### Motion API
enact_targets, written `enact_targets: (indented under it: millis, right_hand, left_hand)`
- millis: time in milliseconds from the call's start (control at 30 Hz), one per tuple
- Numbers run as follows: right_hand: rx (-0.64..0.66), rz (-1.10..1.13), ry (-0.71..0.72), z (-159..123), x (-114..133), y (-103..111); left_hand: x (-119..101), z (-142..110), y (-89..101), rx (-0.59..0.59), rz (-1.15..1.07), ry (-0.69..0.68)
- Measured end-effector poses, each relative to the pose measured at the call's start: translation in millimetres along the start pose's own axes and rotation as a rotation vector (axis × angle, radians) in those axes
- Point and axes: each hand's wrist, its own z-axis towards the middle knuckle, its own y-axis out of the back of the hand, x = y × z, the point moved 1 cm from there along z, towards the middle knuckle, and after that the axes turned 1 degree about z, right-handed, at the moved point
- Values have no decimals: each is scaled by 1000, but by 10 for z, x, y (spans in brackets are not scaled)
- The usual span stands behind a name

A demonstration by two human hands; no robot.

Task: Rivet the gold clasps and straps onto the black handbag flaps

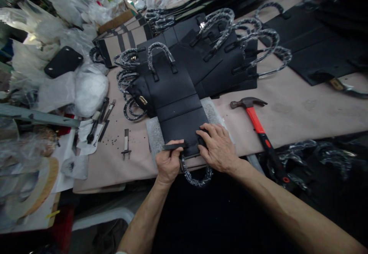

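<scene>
A black leather bag panel (179, 110) lies flat near the table's front edge, its plastic-wrapped handle (198, 179) hanging over that edge. My left hand (169, 164) is closed, with a narrow black strip (172, 145) between thumb and fingers at the panel's lower left corner. Whether this strip is a tool or a strap, I cannot tell. My right hand (217, 144) rests on the lower right of the panel, its bent fingers apart and their tips on the leather. Under the panel is a speckled grey slab (156, 133), showing on both sides.
A claw hammer (254, 117) with a red and black grip lies to the right. More black panels (212, 60) with wrapped handles are piled behind. At left are a small two-pronged tool (126, 144), other slim tools (97, 121) and plastic bags (90, 89).
</scene>
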Motion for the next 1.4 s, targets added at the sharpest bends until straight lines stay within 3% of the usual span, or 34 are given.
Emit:
enact_targets:
  millis: [100, 300, 867, 1133, 1400]
  right_hand:
    - [-10, -2, 5, 2, -1, -2]
    - [-6, -4, 2, 8, -2, 7]
    - [-27, 10, 2, 0, -15, -9]
    - [-27, 10, 5, 0, -17, 2]
    - [-24, 56, 32, -13, -50, 14]
  left_hand:
    - [15, 52, 9, -20, -34, 121]
    - [-26, 95, -35, 121, 3, 8]
    - [-71, 137, -87, 138, 88, -68]
    - [-160, 211, -197, 203, 179, -183]
    - [-141, 224, -183, 231, 166, -98]
